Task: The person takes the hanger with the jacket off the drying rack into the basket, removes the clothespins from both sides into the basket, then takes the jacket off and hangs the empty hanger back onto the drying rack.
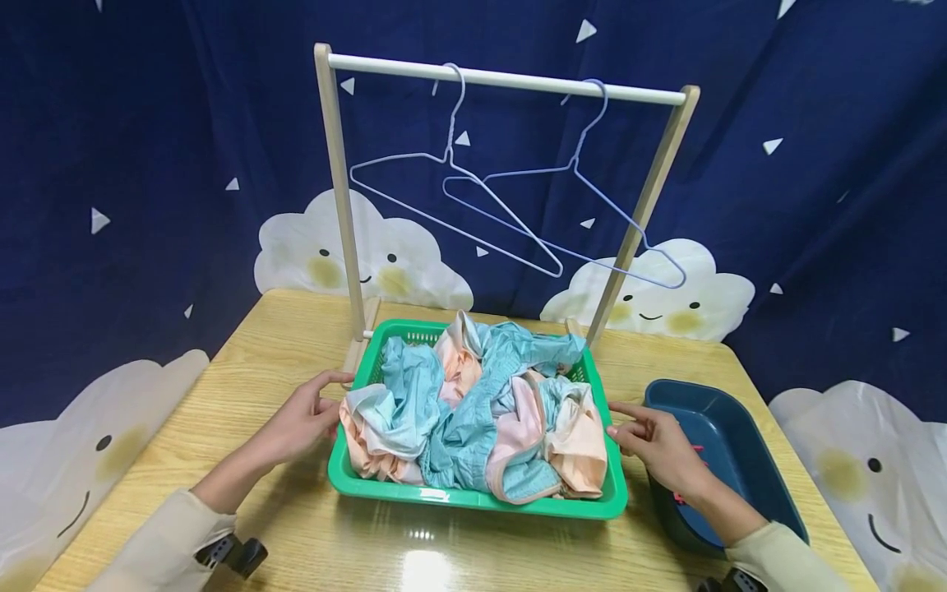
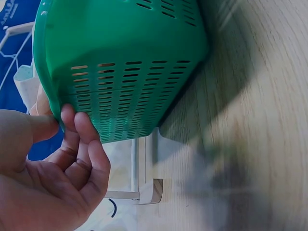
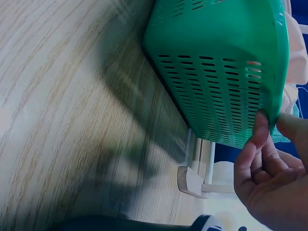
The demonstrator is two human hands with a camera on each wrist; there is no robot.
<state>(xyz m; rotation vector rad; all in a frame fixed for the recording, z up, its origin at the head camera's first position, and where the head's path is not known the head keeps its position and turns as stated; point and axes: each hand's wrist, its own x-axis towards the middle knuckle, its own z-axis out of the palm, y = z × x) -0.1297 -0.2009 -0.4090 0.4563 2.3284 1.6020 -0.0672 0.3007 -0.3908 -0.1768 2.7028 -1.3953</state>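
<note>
A green plastic basket (image 1: 518, 503) with slotted sides sits on the wooden table, heaped with crumpled teal, peach and white clothes (image 1: 466, 419). On its left side, my left hand (image 1: 303, 419) pinches the rim. The left wrist view shows the thumb over the edge and the fingertips (image 2: 85, 126) curled beneath it. At the opposite side my right hand (image 1: 662, 448) grips the rim the same way, thumb on top and fingers (image 3: 260, 126) below, against the slotted wall. Folds of cloth spill a little over the basket's edge near both hands.
Behind the basket stands a wooden rack with a white crossbar (image 1: 510, 80). A white hanger (image 1: 450, 141) and a lavender hanger (image 1: 575, 158) hang from it. A dark blue tub (image 1: 713, 427) with small red items stands on the right, partly behind my right forearm. A cloud-patterned navy curtain (image 1: 170, 164) surrounds the table.
</note>
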